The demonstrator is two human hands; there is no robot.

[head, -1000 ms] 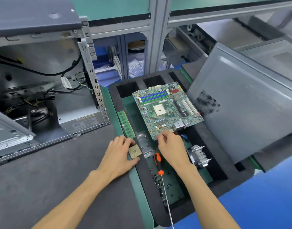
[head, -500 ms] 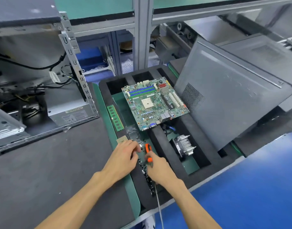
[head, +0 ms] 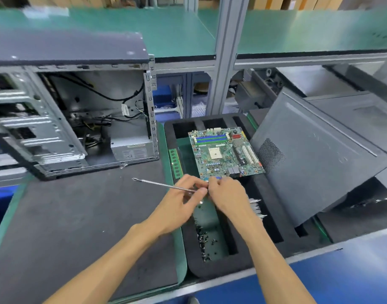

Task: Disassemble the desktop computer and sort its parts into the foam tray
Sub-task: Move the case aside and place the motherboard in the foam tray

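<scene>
Screwdriver pinched in both hands, left hand on shaft, right hand around handle, readied toward opened case.

Green rectangular motherboard had blue slots and white ones, sat in the black foam tray; grey steel side panel had a dotted vent patch.

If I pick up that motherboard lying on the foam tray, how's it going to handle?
The motherboard is a thin flat board, so probably light and fairly stiff, though it may flex if lifted by one corner. Its exposed slots and small parts look fragile; holding the edges seems safer. It sits slanted across the foam tray, so it might rock.
</scene>
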